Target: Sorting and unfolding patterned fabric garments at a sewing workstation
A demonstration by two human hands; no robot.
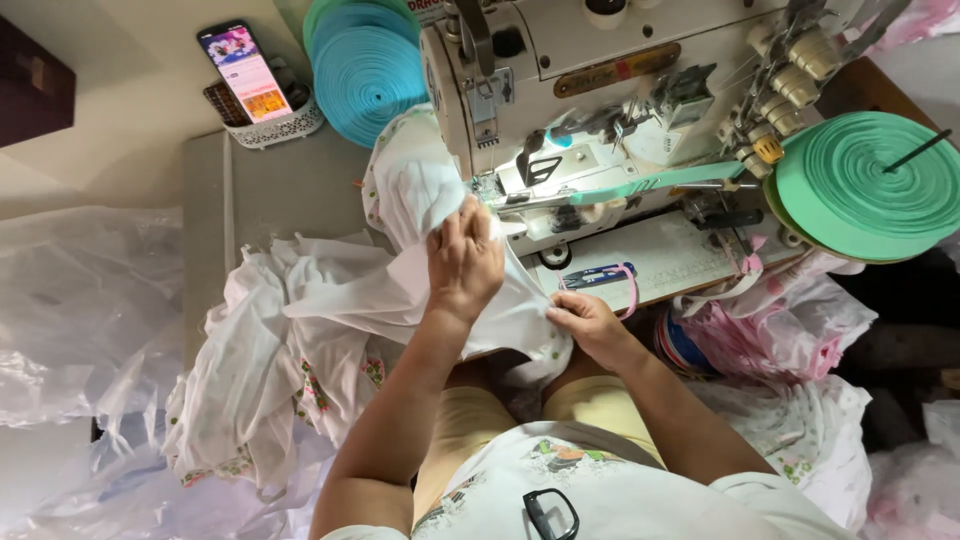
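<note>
White fabric point(400, 290) under left hand point(463, 262), beside right hand point(590, 325).

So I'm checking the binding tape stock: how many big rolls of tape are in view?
2. A blue roll stands behind the sewing machine at upper left; a green roll sits on a spindle at right. More may be hidden behind the machine.
</note>
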